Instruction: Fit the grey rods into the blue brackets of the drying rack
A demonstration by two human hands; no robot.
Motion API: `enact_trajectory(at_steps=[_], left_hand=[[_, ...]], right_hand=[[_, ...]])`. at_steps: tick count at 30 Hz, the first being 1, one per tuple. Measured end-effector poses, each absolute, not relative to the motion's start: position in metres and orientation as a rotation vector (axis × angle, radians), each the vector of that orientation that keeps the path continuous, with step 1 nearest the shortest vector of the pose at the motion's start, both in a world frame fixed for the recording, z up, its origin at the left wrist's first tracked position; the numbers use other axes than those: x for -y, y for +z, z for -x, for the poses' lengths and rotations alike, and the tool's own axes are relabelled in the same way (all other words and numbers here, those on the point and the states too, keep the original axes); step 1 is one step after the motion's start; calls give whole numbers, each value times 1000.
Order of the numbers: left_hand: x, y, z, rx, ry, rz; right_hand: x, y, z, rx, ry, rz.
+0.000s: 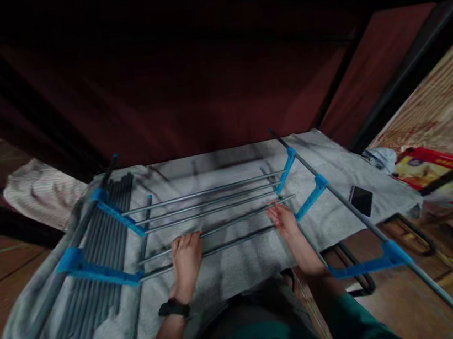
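A rack of thin metal rods (205,200) with blue plastic brackets (116,216) lies over a grey cloth (238,257) on the floor. My left hand (186,261), with a dark watch on its wrist, rests on the two nearest rods, fingers curled over them. My right hand (283,220) grips the right end of a rod close to a blue bracket (311,197). Long grey side tubes (353,211) run along both sides of the rack.
A bundle of loose dark rods (97,264) lies on the cloth at the left. A black phone (361,199) lies on the cloth's right edge. Colourful packaging (431,170) and a woven mat are at the right. A dark red wall stands ahead.
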State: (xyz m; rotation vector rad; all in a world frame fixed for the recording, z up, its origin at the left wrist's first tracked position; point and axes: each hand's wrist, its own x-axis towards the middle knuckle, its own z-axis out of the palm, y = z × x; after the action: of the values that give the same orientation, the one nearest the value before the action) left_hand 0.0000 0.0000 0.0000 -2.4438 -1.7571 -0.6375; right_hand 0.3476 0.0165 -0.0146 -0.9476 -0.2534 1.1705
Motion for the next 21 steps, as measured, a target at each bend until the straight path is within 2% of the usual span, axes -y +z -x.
enact_trajectory(at_steps=[14, 17, 21], left_hand=[[11, 5, 22, 2214, -787, 2007], [11, 0, 26, 2335, -1028, 1818], [6, -4, 33, 2425, -1670, 1470]], right_hand=[[-17, -35, -367, 170, 1205, 1022], [-19, -41, -376, 156, 1192, 1065], [-19, -46, -381, 150, 1184, 1082]])
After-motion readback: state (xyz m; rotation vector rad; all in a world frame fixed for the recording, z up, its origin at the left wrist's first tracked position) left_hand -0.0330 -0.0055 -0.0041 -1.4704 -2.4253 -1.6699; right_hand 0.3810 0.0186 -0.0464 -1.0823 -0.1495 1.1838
